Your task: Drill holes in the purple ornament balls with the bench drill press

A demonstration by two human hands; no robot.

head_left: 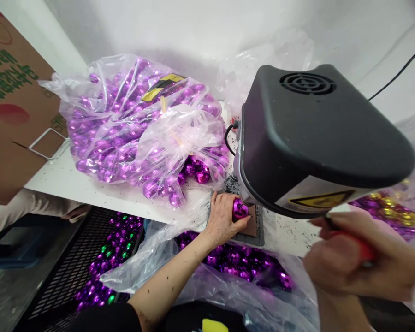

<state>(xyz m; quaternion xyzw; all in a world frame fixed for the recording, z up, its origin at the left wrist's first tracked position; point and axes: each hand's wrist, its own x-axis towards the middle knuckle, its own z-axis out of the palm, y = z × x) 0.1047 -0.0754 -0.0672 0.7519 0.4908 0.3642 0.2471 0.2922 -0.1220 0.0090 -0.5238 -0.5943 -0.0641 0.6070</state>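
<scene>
My left hand (pixel 224 216) is closed round a shiny purple faceted ball (pixel 240 209). It holds the ball under the front of a black machine head (pixel 327 133), over a grey base plate (pixel 259 233) with a brown piece (pixel 249 222) on it. My right hand (pixel 383 267), smeared by motion, is wrapped round a red handle (pixel 361 249) just below the machine's right front. A dark rod leads from the handle toward the machine. The machine's lower parts are hidden behind its housing.
A clear bag (pixel 124 120) of purple balls fills the table's left. More balls lie in an open bag (pixel 235 263) at my lap and in a black crate (pixel 72 258) below. A cardboard box (pixel 17 101) stands far left. Gold and purple balls (pixel 397 207) are at right.
</scene>
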